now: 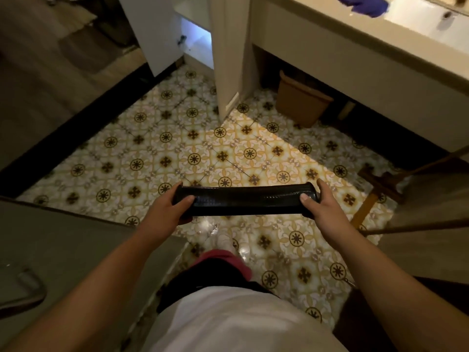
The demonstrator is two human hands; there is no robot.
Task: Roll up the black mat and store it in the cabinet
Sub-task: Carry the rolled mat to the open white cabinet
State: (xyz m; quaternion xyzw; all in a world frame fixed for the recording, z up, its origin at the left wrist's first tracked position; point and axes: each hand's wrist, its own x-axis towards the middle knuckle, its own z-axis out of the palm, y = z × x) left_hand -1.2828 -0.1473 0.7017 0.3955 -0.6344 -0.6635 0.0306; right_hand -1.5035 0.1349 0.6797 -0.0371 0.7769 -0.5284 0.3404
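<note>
The black mat (243,200) is rolled into a tight tube and held level above the patterned tile floor, in front of my body. My left hand (168,208) grips its left end, thumb on top. My right hand (318,203) grips its right end the same way. A white cabinet (195,44) stands at the far side of the floor with its door (149,34) swung open to the left, showing a lit lower shelf.
A vanity counter with a sink (406,29) runs along the upper right, a blue cloth (365,5) on it. A tan waste bin (302,100) sits underneath. A wooden stool (380,184) stands at right. A grey door with handle (30,288) is at lower left.
</note>
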